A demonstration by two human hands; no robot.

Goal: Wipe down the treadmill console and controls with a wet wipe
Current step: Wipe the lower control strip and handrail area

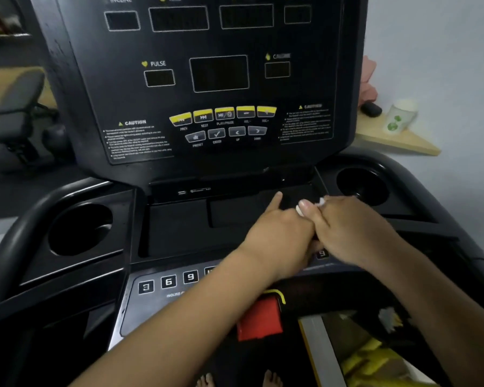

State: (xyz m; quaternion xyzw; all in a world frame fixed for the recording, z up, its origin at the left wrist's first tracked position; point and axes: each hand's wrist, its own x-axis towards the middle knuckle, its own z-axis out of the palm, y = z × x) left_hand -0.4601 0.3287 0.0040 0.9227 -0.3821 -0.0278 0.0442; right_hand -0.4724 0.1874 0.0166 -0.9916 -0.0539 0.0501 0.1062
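over console tray (179, 227), l hand (280, 233) & r hand (352, 230) pinch wet wipe (320, 201).

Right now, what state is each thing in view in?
Displays: dark, unlit.
Left cup holder: empty.
Wipe: bunched, mostly hidden between the hands.
Right hand: fingers curled round the wipe.
Left hand: forefinger straight, thumb against the wipe; grip unclear.
Paper cup: upright on the shelf.

Left hand (280, 229) beside right hand (352, 227) over tray (179, 227), cup holder (80, 229) left of tray, console (305, 85) behind.
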